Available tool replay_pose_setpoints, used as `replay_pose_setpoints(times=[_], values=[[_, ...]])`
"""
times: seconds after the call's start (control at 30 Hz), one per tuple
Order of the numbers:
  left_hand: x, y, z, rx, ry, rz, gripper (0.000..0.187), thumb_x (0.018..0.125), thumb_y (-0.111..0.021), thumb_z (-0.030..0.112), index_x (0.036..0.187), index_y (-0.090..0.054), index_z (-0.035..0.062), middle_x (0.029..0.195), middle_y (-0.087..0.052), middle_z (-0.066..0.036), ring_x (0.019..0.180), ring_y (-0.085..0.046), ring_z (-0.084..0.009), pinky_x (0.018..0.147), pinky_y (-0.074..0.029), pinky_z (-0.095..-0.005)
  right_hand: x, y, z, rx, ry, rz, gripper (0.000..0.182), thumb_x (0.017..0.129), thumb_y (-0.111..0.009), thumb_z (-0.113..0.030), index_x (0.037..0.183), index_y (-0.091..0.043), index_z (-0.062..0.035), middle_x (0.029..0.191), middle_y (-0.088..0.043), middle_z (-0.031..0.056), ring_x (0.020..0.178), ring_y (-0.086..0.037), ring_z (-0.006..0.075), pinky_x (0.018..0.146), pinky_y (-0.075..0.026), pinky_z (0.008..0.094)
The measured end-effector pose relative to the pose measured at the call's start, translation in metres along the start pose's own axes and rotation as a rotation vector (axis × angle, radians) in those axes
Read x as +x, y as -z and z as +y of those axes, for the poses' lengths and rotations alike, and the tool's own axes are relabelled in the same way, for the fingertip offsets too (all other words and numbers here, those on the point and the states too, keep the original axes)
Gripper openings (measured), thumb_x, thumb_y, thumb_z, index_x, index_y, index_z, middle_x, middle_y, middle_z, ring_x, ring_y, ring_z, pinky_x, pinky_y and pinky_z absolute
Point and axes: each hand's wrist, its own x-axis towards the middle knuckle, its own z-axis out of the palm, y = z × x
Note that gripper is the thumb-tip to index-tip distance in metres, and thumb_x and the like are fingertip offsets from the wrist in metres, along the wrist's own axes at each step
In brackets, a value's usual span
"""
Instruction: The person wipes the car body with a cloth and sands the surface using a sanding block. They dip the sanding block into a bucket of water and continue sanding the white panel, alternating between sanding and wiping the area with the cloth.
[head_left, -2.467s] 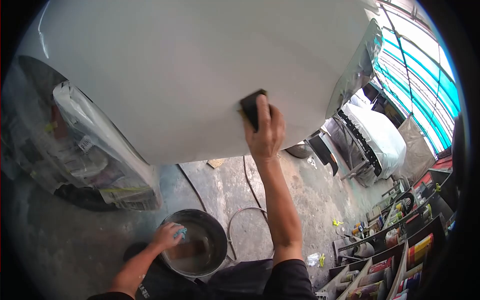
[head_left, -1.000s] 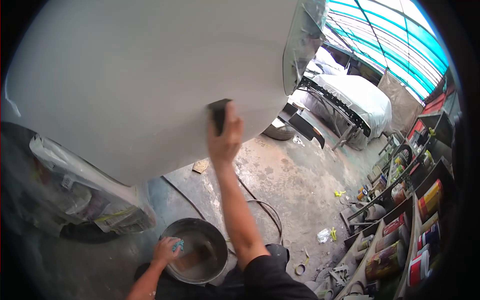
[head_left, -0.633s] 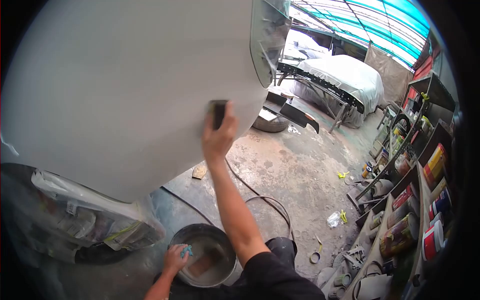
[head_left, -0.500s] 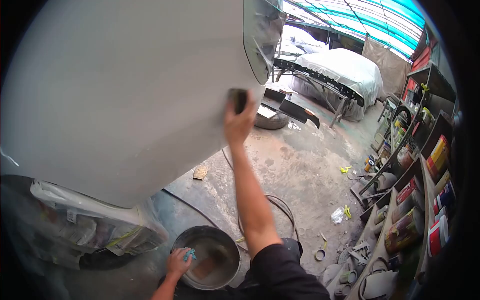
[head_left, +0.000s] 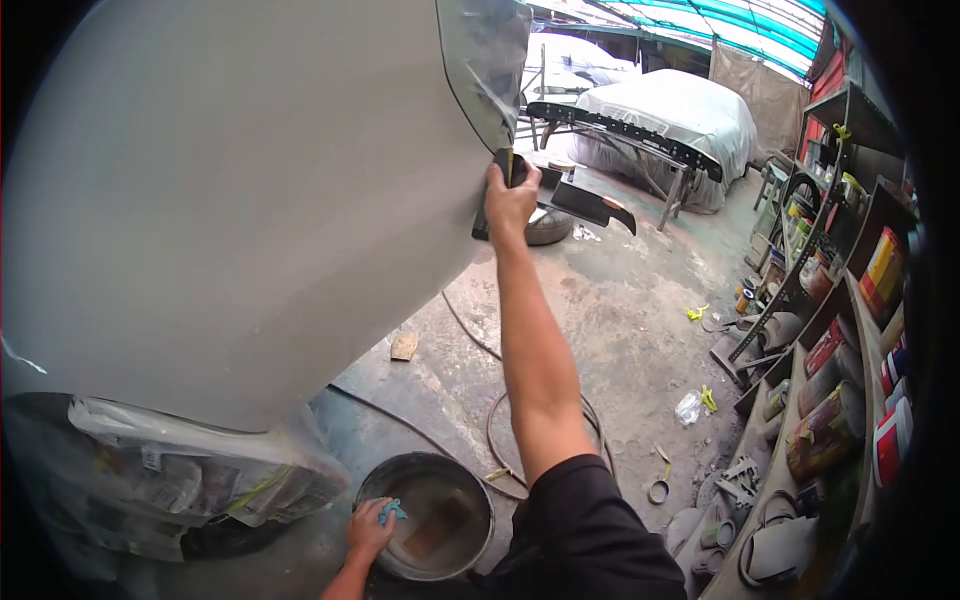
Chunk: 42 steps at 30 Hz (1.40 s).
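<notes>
The right hand [head_left: 511, 205] is closed on a block [head_left: 517, 172] at the right edge of the grey panel [head_left: 280, 180]; the block lies between thumb and fingers and extends beyond them on the far side, though its contact with the panel cannot be made out. The block is judged light and fairly stiff, slippery if wet, and best taken by its two long sides. At the left rim of the basin [head_left: 492, 515], the left hand [head_left: 370, 528] grips a blue cloth [head_left: 392, 511], presumably soft and light, within curled fingers.
</notes>
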Motion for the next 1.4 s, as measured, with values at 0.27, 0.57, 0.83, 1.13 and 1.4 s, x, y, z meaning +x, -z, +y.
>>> replay_pose_setpoints(times=[0.27,0.57,0.83,1.13,1.4], values=[[-0.008,-0.004,-0.003,0.036,-0.01,-0.061,0.029,0.084,-0.074,0.02,0.111,-0.075,0.0123,0.107,-0.072,-0.01,0.1,-0.068,-0.0333,0.09,-0.054,-0.0436,-0.211,-0.055,-0.012,-0.26,0.731,0.023,0.065,0.087,-0.074,-0.013,0.148,-0.051,-0.009,0.127,-0.062,0.0241,0.11,-0.064,0.0407,0.097,-0.052,0.049],[-0.002,0.0,0.003,-0.067,0.011,0.031,0.029,0.084,-0.074,0.02,0.112,-0.074,0.0129,0.106,-0.071,-0.01,0.1,-0.068,-0.0341,0.088,-0.055,-0.0441,-0.089,-0.026,-0.028,-0.142,0.213,0.126,0.059,0.092,-0.074,-0.02,0.142,-0.048,-0.0026,0.121,-0.064,0.0278,0.11,-0.064,0.0449,0.092,-0.053,0.0483],[-0.014,-0.009,-0.013,-0.014,-0.048,0.017,0.027,0.086,-0.072,0.02,0.112,-0.073,0.0133,0.106,-0.07,-0.01,0.099,-0.067,-0.0332,0.087,-0.054,-0.0432,-0.255,-0.064,-0.038,-0.228,0.791,-0.068,0.066,0.093,-0.072,-0.024,0.152,-0.047,-0.01,0.13,-0.061,0.0245,0.115,-0.063,0.0421,0.098,-0.051,0.0514],[-0.006,0.0,-0.002,-0.032,0.083,0.002,0.03,0.087,-0.071,0.025,0.116,-0.073,0.0152,0.109,-0.07,-0.008,0.104,-0.066,-0.0312,0.089,-0.055,-0.0432,-0.198,-0.063,-0.037,-0.112,0.629,0.077,0.058,0.094,-0.073,-0.023,0.142,-0.051,-0.0004,0.124,-0.064,0.0231,0.112,-0.064,0.0414,0.095,-0.053,0.048],[-0.011,-0.002,-0.005,-0.051,0.076,0.006,0.031,0.086,-0.071,0.024,0.116,-0.073,0.0155,0.108,-0.069,-0.008,0.104,-0.066,-0.0313,0.089,-0.055,-0.0435,-0.204,-0.053,-0.028,-0.124,0.67,-0.098,0.059,0.094,-0.073,-0.019,0.145,-0.05,-0.0013,0.127,-0.061,0.0237,0.114,-0.063,0.0384,0.096,-0.051,0.0475]])
